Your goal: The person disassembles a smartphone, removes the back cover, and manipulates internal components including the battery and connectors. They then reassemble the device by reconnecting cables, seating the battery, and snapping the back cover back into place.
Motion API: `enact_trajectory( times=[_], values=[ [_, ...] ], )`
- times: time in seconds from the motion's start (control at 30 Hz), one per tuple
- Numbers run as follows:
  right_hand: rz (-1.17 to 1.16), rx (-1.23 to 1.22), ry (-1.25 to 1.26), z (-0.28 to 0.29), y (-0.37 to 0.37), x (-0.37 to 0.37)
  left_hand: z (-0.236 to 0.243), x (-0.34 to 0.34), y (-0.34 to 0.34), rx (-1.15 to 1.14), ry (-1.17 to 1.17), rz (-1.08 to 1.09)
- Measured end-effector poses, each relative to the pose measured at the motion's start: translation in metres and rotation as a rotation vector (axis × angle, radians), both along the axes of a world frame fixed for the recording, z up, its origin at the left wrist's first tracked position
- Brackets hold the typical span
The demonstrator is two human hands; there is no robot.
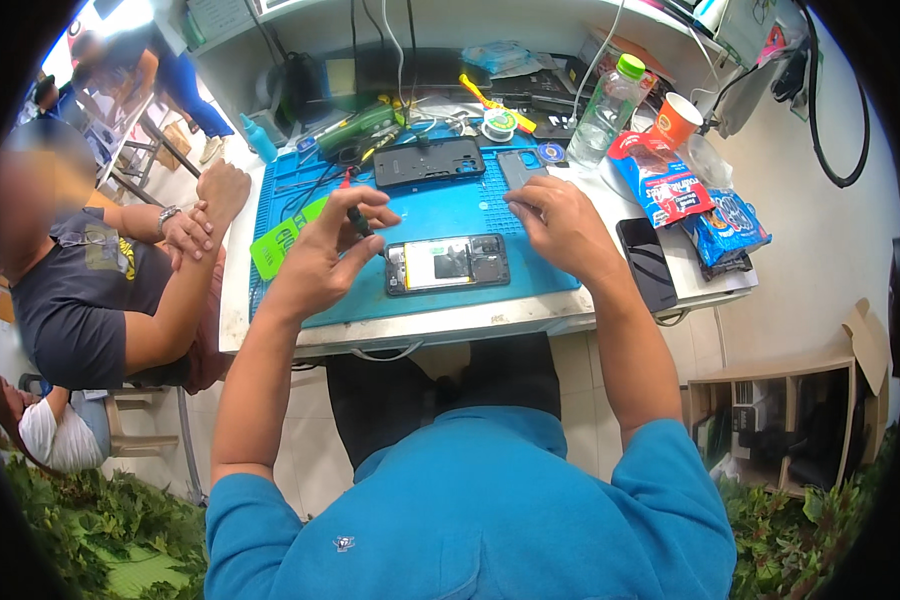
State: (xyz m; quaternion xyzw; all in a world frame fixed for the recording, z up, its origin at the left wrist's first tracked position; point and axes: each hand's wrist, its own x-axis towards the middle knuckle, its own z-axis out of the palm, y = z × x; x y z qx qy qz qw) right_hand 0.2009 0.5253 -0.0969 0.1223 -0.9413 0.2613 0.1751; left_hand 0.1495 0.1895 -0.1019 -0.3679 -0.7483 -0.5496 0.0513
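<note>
Screwdriver (359, 222) sits gripped in the left hand (320, 255) by the smartphone (450, 265) on the blue mat (360, 307); I cannot tell whether the right hand (562, 228) pinches anything. The phone's back is off, battery (420, 268) seated, no cover yet on; a black housing (430, 163) lies beyond.

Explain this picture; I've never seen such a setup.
There is no machine: these are a person's two bare hands. The picture comes from a wide fisheye camera on that person's head, looking down. The left hand holds a slim dark screwdriver, tip near the left end of an opened smartphone, its battery exposed. The right hand hovers by the phone's right end, fingertips together; whether it holds anything is unclear. On the blue repair mat also lies a black phone housing; to the right are a black smartphone and a green-capped bottle.
</note>
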Motion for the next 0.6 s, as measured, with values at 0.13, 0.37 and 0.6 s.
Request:
enact_trajectory(
  times=[0.13,0.37,0.6],
  values=[
    [0.033,-0.016,0.012,-0.004,-0.006,-0.003,0.010,0.001,-0.008,-0.306,-0.042,0.141],
    [0.325,0.072,0.079,-0.024,-0.063,0.006,0.019,0.005,-0.005,-0.243,0.032,0.122],
    [0.395,0.093,0.098,-0.034,-0.095,0.006,0.019,0.000,-0.003,-0.286,-0.005,0.125]
  ],
)
